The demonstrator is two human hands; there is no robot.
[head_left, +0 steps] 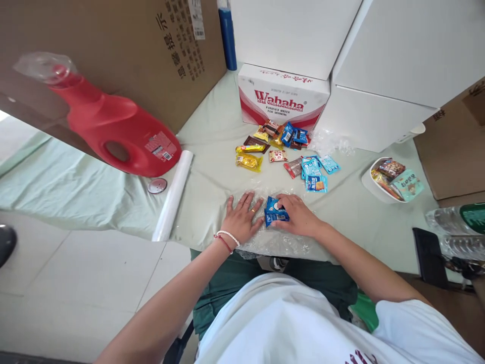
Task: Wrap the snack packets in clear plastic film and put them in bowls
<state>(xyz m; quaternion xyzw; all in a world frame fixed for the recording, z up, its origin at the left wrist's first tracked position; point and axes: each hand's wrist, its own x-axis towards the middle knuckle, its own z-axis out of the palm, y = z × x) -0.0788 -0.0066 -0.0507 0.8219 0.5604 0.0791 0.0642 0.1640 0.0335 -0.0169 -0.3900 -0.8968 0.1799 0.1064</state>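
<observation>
My left hand (244, 222) lies flat with its fingers spread on a sheet of clear plastic film (291, 246) at the table's front edge. Just right of it, my right hand (299, 215) has its thumb and fingers curled around the right side of some dark blue snack packets (276, 212), which rest on the film. Part of the packets is hidden under the fingers. Beyond my hands lie light blue packets (312, 168), a yellow-wrapped snack (249, 162) and a red-and-white packet (278, 155). A heap of mixed snacks (273, 129) sits against the Wahaha box.
The Wahaha carton (284, 96) stands at the back before white boxes. A red detergent bottle (125, 129), a white roll (173, 197) and a round tin (156, 185) are at left. To the right are a white bowl of snacks (373, 184), plastic bottles (452, 222) and a black phone-like object (430, 258).
</observation>
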